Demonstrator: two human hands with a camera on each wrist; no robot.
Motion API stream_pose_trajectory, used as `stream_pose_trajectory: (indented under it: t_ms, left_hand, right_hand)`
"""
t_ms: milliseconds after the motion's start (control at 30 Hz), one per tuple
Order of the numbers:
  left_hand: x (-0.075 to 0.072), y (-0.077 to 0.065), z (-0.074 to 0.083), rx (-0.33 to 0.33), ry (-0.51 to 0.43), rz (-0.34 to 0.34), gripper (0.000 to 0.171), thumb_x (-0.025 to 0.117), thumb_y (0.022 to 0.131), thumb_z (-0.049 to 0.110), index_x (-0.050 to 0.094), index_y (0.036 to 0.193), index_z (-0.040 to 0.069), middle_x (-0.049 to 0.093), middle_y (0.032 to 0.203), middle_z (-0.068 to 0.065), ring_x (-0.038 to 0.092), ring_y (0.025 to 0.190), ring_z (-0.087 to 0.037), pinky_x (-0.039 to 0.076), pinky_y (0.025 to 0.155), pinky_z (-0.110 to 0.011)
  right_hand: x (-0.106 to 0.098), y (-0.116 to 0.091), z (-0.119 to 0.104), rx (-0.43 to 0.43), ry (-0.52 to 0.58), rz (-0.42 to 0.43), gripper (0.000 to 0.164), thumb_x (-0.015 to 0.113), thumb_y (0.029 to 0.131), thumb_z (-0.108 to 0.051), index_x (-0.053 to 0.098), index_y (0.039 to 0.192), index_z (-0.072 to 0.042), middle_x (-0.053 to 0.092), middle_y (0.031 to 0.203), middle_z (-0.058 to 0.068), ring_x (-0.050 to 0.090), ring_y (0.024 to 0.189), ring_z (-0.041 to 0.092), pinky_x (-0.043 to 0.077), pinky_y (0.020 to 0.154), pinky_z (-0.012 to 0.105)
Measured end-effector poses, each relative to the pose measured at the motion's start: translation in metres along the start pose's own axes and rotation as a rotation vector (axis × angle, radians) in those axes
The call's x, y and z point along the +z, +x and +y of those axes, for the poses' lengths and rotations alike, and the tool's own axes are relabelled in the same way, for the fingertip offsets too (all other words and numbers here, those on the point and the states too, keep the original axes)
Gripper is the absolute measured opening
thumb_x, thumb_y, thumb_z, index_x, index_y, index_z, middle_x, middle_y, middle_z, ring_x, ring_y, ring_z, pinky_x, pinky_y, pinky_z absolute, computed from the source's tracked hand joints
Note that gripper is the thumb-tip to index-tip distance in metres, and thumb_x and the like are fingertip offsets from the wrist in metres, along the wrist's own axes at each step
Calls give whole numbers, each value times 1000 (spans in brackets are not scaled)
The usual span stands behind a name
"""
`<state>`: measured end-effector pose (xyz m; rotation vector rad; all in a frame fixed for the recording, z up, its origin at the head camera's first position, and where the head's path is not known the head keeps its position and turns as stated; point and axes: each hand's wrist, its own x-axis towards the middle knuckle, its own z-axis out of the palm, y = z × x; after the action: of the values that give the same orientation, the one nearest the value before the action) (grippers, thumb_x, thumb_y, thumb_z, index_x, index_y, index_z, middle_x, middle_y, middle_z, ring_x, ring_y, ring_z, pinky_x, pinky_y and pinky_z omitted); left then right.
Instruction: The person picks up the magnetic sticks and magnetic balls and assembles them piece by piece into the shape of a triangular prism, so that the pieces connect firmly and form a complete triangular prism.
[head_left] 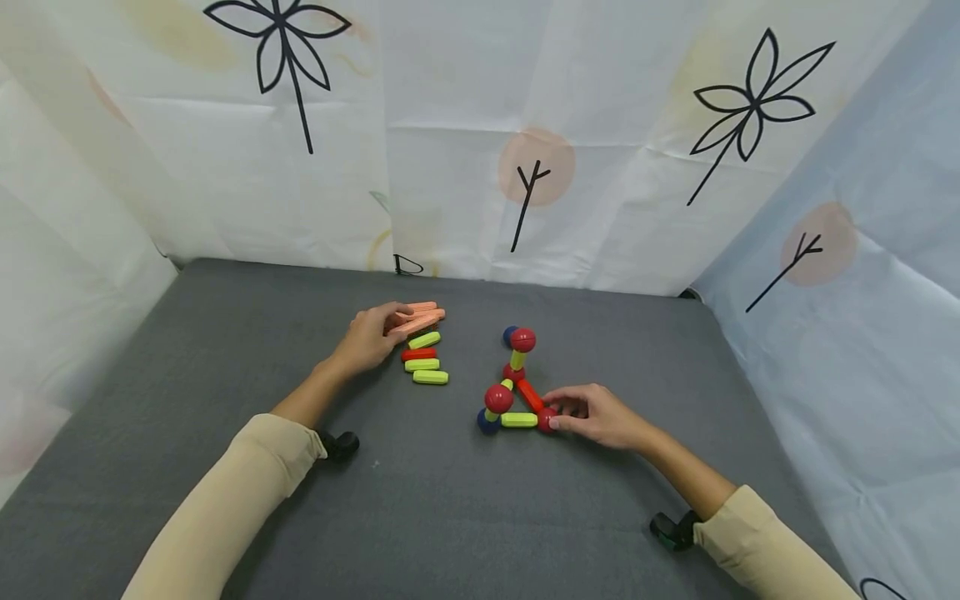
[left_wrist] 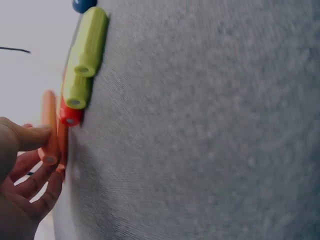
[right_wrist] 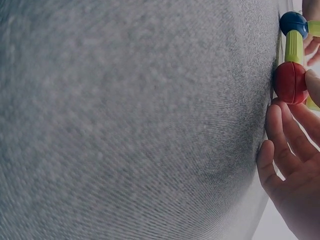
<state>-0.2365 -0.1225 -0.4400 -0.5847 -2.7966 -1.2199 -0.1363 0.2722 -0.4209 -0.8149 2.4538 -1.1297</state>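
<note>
My left hand (head_left: 363, 340) pinches an orange rod (left_wrist: 49, 117) between thumb and fingers, beside more orange rods (head_left: 422, 306) at the back of a small row. Lower in that row lie a red rod (head_left: 418, 355) and yellow-green rods (head_left: 431, 377). On the right, a ball-and-rod structure stands on the table, with a triangular base and upright parts. My right hand (head_left: 603, 414) holds the structure's red corner ball (right_wrist: 289, 82) between thumb and fingers. A yellow-green rod (head_left: 519, 420) joins this ball to a blue ball (head_left: 489, 422); a red rod (head_left: 530, 396) leads back to another red ball (head_left: 513, 372).
One raised red ball (head_left: 498, 397) stands above the blue corner; another raised red ball (head_left: 522, 339) tops the rear upright, with a dark blue ball (head_left: 509, 335) behind it. The grey table (head_left: 450, 517) meets white patterned cloth (head_left: 450, 167) at the back and sides.
</note>
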Motion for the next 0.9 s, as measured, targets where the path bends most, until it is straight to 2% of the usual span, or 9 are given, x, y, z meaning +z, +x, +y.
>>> stream_pose_trajectory:
  t_ms: [100,167,267,400,500,633,733,900]
  left_hand:
    - [-1,-2,9,-8,-104,16,40,69,93,4,59,132,3,68,115,-19,65,104,-33,51,90,-50]
    - [0,-2,18,-3,-204,-5,43,69,93,4,57,134,3,67,117,-19,65,106,-33,52,90,-47]
    - [5,-4,32,-6,-406,-96,50,66,93,0,50,141,-1,61,128,-22,63,110,-34,54,89,-42]
    - [17,-7,48,-59,-594,-237,58,64,93,-1,41,146,-5,58,127,-25,65,106,-31,56,84,-34]
    - [29,-9,59,-96,-604,-307,55,67,92,4,47,142,-6,63,116,-21,66,100,-23,54,82,-29]
    - [47,-12,71,-119,-616,-375,47,70,91,7,54,134,-8,65,115,-16,64,100,-19,54,84,-30]
    - [57,-13,75,-106,-623,-404,44,70,92,7,57,131,-8,67,115,-16,65,101,-20,55,85,-31]
    - [65,-14,80,-27,-578,-446,39,68,94,6,60,130,-7,69,113,-15,64,99,-19,54,83,-31]
  right_hand:
    - [0,0,-1,7,0,-3,35,69,95,-15,65,124,4,69,91,2,59,73,13,47,61,25]
    - [-1,1,-2,9,1,-5,35,69,95,-15,65,124,4,69,92,2,59,74,13,47,61,25]
    - [-1,1,-2,16,-5,-13,36,70,95,-16,65,124,3,69,93,2,59,75,13,48,62,25]
    - [-2,2,-2,17,-7,-23,36,69,95,-16,64,125,3,69,95,2,60,76,13,48,63,25]
    - [-2,2,-2,21,0,-30,36,69,95,-16,64,125,4,69,96,3,61,78,14,49,64,25]
    - [-3,2,-3,32,8,-37,37,69,95,-16,63,126,5,69,97,3,61,80,14,49,65,25]
    - [-3,2,-4,38,5,-39,38,69,95,-17,63,126,4,69,97,3,61,80,14,49,65,25]
    - [-2,3,-4,43,-1,-41,38,69,95,-17,63,126,4,69,96,3,61,79,15,49,65,25]
